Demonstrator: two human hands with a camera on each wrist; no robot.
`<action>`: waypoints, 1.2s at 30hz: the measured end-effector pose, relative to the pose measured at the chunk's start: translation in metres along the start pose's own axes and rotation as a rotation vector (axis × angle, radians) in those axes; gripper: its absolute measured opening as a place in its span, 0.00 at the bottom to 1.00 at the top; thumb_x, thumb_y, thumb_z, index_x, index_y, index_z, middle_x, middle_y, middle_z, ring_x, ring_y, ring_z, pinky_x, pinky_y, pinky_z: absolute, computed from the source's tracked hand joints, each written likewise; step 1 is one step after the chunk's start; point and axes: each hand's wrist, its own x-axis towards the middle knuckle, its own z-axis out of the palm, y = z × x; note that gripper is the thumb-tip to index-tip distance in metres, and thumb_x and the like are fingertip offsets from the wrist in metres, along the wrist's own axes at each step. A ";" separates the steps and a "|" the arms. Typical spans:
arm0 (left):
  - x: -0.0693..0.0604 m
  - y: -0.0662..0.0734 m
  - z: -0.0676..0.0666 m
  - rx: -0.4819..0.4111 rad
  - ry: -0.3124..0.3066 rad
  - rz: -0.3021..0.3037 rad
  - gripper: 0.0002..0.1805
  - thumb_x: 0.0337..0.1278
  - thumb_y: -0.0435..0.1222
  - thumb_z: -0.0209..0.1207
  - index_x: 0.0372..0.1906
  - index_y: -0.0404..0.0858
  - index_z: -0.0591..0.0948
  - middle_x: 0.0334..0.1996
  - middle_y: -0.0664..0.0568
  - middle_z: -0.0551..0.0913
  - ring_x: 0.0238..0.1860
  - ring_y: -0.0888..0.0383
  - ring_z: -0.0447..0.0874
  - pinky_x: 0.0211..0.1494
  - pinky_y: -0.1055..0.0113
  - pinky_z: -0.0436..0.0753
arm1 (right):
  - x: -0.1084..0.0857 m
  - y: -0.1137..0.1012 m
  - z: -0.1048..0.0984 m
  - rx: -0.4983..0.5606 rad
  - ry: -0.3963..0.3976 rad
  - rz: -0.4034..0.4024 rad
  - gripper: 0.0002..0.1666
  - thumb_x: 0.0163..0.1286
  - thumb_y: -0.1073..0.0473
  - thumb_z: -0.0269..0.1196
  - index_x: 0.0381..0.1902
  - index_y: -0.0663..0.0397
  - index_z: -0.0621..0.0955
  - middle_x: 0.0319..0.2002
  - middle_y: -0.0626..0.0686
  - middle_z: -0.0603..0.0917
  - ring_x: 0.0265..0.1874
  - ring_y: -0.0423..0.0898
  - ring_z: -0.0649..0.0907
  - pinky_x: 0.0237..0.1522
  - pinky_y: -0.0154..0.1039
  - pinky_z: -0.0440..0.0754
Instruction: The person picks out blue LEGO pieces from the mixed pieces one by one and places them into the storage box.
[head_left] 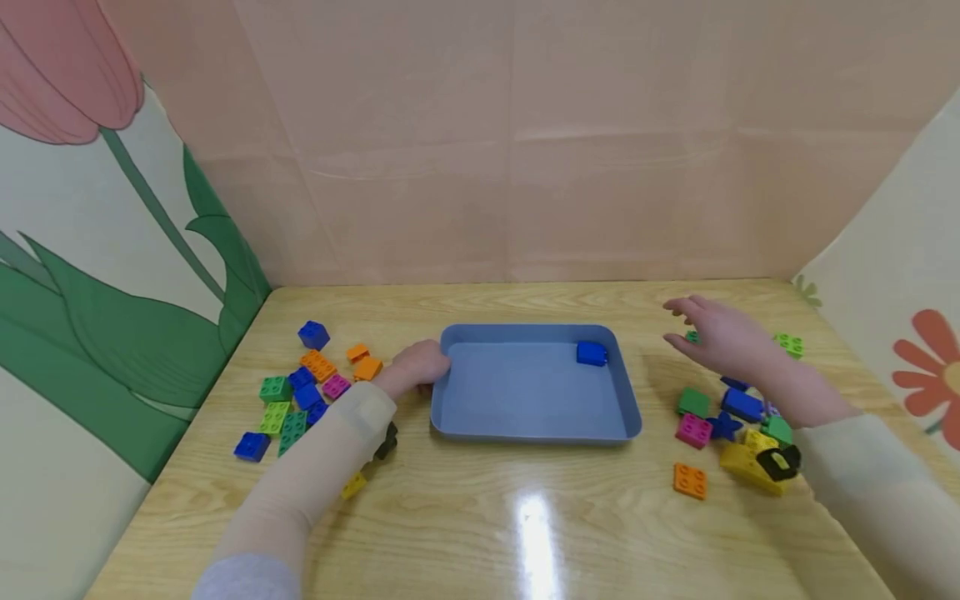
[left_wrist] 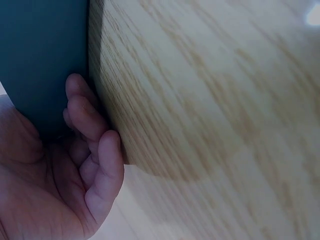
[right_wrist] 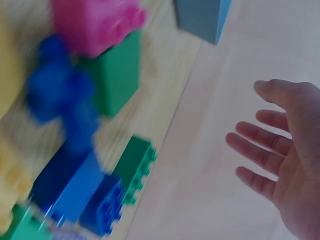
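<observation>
A shallow blue-grey tray (head_left: 525,392) lies on the table with one blue brick (head_left: 592,353) in its back right corner. At the tray's left wall, my left hand (head_left: 417,365) grips the rim. The left wrist view shows the fingers (left_wrist: 89,117) curled against the outside of the tray wall (left_wrist: 45,55). Over the right-hand pile, my right hand (head_left: 723,335) hovers with fingers spread and holds nothing. Below and near it are a green brick (head_left: 693,402), a pink brick (head_left: 694,430), a blue star-like piece (head_left: 724,426) and a long blue brick (head_left: 742,405).
On the left lie several loose bricks, among them a blue one (head_left: 313,335), a green one (head_left: 276,389) and an orange one (head_left: 367,368). An orange brick (head_left: 690,481) and a yellow piece (head_left: 750,469) sit at the front right. A pinkish wall covering (head_left: 510,167) stands behind the table.
</observation>
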 end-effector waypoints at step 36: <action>0.003 -0.002 0.003 -0.007 0.009 0.018 0.15 0.67 0.38 0.45 0.31 0.35 0.78 0.23 0.46 0.79 0.21 0.53 0.79 0.24 0.64 0.78 | -0.050 0.086 0.023 0.103 -0.447 0.385 0.64 0.61 0.29 0.60 0.56 0.92 0.58 0.51 0.87 0.66 0.48 0.79 0.71 0.48 0.70 0.70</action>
